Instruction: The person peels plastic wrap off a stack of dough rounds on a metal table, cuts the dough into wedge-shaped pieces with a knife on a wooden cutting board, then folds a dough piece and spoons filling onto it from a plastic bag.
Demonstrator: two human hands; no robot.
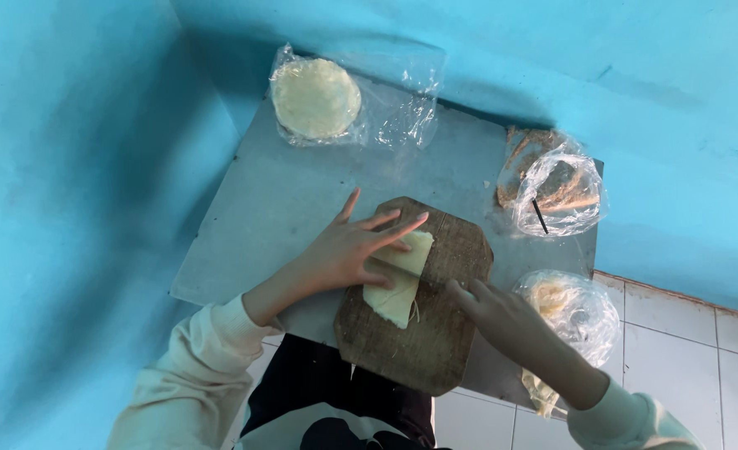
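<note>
Room: blue painted walls (pixel 77 167) meet in a corner; white tiled floor (pixel 685 350) at lower right.

Bench (pixel 277 208): grey, flat top, pushed into the corner, surface dull and slightly streaked.

Wooden cutting board (pixel 436 333): dark, worn, with clipped corners, at the near edge of the bench in front of the person.

Clear bag (pixel 361 100) at the far left of the bench holds a stack of round pale flatbreads (pixel 315 97). Two more clear bags on the right side: far one (pixel 556 193) with brownish contents, near one (pixel 570 312) with pale shreds.

Folded pale wrapper (pixel 398 287): lies on the board, left of its centre.

Left hand (pixel 348 250): fingers spread, palm pressing flat on the wrapper's upper part.

Right hand (pixel 502 321): on the board just right of the wrapper, fingers held together and pointing toward its edge; contact cannot be told.
</note>
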